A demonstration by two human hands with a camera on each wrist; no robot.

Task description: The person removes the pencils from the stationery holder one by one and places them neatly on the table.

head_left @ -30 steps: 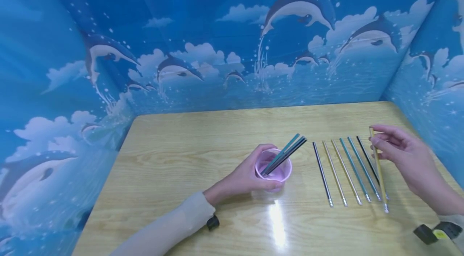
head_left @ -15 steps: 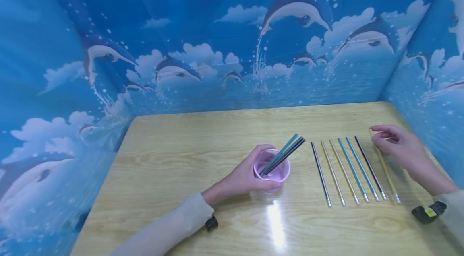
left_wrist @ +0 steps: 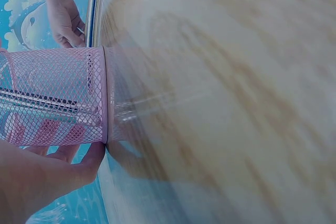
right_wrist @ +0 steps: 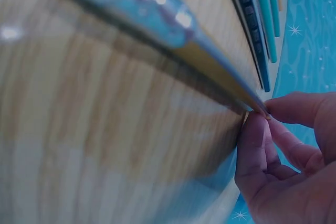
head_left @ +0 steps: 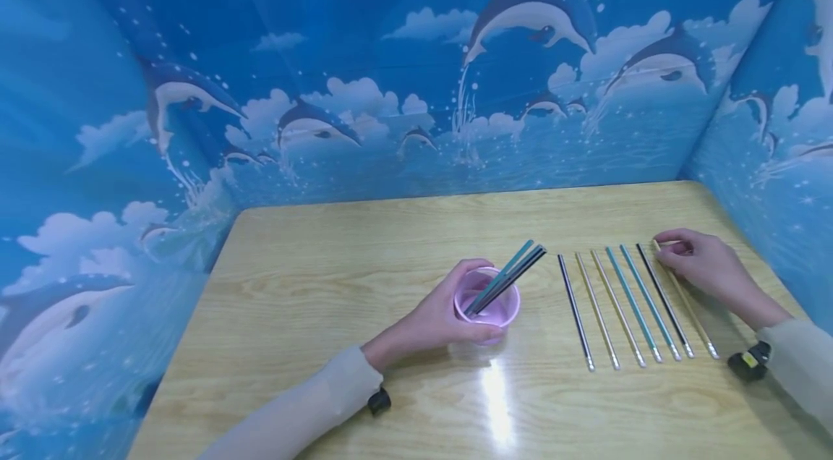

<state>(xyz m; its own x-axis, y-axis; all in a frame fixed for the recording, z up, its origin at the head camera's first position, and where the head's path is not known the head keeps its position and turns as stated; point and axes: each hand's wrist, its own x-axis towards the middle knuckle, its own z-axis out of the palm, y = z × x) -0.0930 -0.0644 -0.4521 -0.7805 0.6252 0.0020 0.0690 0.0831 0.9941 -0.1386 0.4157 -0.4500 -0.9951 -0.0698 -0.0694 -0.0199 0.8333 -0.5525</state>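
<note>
My left hand (head_left: 442,319) grips a pink mesh pencil cup (head_left: 506,311) that stands on the table. Two dark pencils or so and a teal one lean to the right inside it (head_left: 510,279). In the left wrist view the fingers curl round the mesh wall (left_wrist: 58,69) near the base. At the right end of a row of pencils, my right hand (head_left: 712,272) pinches the far tip of a yellow pencil (head_left: 695,314). Its eraser end (right_wrist: 157,11) points toward me, large and blurred in the right wrist view. Thumb and forefinger meet at the tip there.
Left of the yellow pencil lie a black pencil (head_left: 664,299), two teal ones (head_left: 633,301), two gold-toned ones (head_left: 597,309) and a dark one (head_left: 575,312), roughly parallel. Dolphin-print cloth (head_left: 364,127) walls the wooden table (head_left: 325,279) at back and sides.
My right hand has brought the yellow pencil down onto the table beside the black one, its eraser end swinging right, then shifted its tip slightly left. The left hand and cup stay put.
</note>
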